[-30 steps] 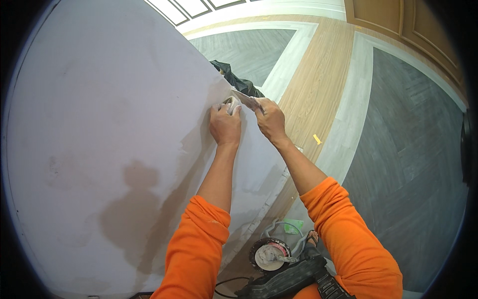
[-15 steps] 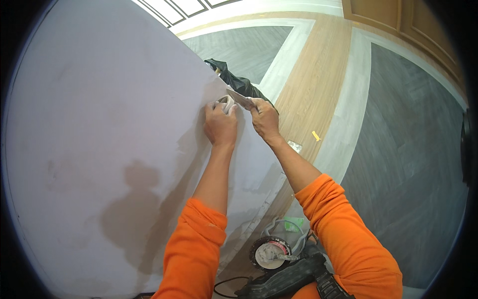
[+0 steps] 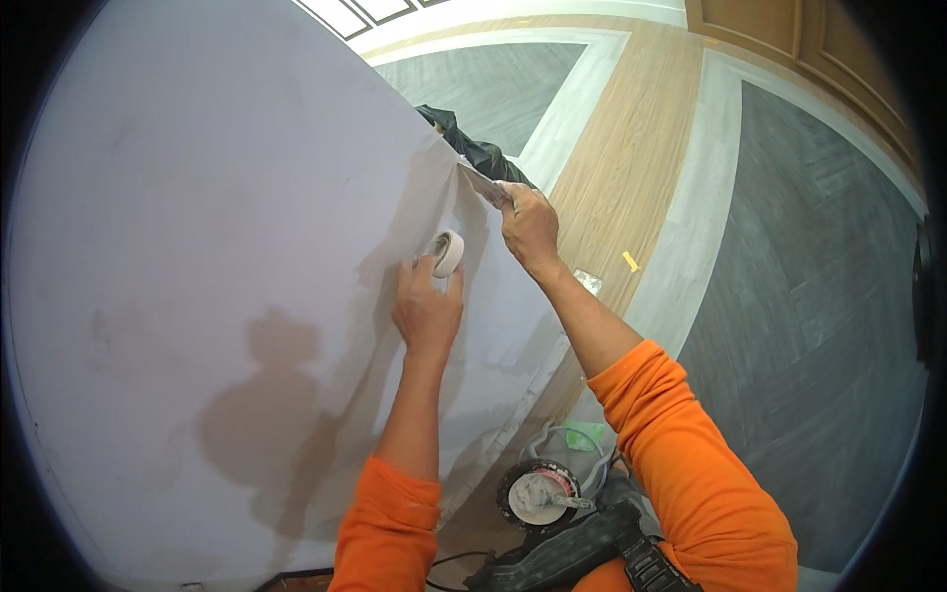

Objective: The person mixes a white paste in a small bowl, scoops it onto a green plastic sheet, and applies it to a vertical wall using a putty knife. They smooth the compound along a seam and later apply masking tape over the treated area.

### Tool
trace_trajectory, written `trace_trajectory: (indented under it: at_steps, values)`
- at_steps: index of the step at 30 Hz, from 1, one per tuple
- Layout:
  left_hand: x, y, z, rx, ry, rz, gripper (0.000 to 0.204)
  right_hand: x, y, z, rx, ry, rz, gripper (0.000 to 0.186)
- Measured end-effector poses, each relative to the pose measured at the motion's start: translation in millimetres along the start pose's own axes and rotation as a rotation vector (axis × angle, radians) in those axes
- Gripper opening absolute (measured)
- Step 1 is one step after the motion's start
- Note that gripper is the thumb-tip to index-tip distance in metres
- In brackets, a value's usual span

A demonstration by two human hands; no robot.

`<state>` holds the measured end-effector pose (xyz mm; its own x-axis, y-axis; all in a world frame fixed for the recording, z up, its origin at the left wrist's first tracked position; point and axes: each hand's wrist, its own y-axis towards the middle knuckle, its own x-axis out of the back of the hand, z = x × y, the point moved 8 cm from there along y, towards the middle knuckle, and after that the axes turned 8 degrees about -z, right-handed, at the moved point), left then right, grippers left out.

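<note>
We held our left hand (image 3: 426,308) raised, fingers (image 3: 419,268) curled upward and the forearm bare below an orange sleeve. Our right hand (image 3: 530,225) reached higher, fist-like with knuckles up, its arm stretched out straight.

Your left hand (image 3: 427,311) grips a white roll of tape (image 3: 448,253) against a pale wall (image 3: 197,247). Your right hand (image 3: 530,225) pinches the tape's free end (image 3: 480,184) at the wall's edge, beside a black bag (image 3: 473,148). Below, a small pail (image 3: 538,491) sits on the wood floor (image 3: 631,168), between your orange sleeves
</note>
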<state>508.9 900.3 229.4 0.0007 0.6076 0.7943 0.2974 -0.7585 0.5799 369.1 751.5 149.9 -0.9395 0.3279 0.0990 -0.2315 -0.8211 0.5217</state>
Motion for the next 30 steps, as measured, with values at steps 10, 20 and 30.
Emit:
trace_trajectory:
  at_steps: [10,20,30]
  values:
    - [42.6,-28.1,55.7,0.206,-0.179,0.118,0.049,-3.8,-5.6,8.5,-0.004,-0.057,0.034,0.024]
    - [45.5,-23.3,55.7,0.096,0.042,0.062,0.046,-17.9,-21.2,27.3,0.107,-0.200,-0.039,0.022]
    - [43.7,-10.5,59.6,0.201,0.061,0.141,0.049,-7.5,-12.7,5.7,-0.072,-0.086,-0.072,0.026]
